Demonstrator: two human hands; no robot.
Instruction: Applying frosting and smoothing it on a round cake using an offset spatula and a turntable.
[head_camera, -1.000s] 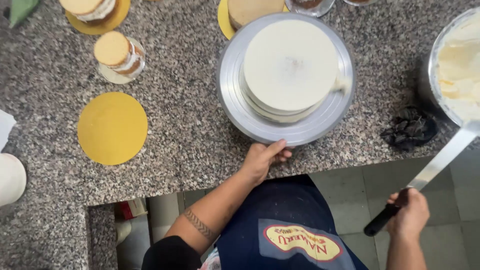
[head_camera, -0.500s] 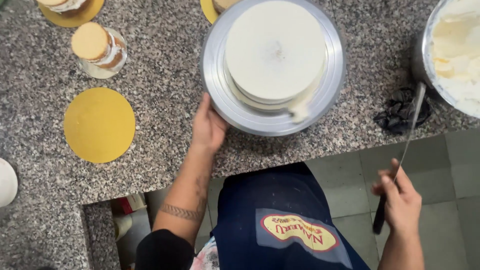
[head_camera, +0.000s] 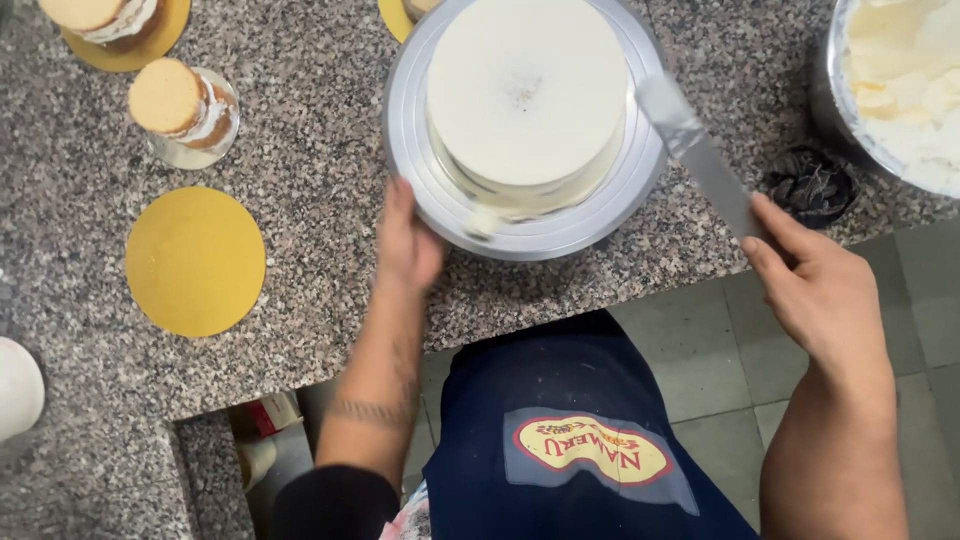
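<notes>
Cake (head_camera: 525, 95), white, frosted smooth, sat on silver turntable (head_camera: 420, 170) near front edge of granite counter (head_camera: 300, 120). Left hand (head_camera: 408, 240) pressed flat against turntable rim, fingers loose, gripping nothing. Right hand (head_camera: 825, 290) clasped spatula (head_camera: 695, 150), blade tip touching cake's right side. Bowl of cream (head_camera: 900, 80) at counter's right edge. Gold board (head_camera: 195, 262) lay bare near front-left; small sponge cake (head_camera: 175, 100) behind it.

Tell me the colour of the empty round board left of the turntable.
Gold board, plain; head view.

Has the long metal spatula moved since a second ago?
Yes. The long metal spatula swung from beside the cream bowl over to the white cake's right side.
</notes>
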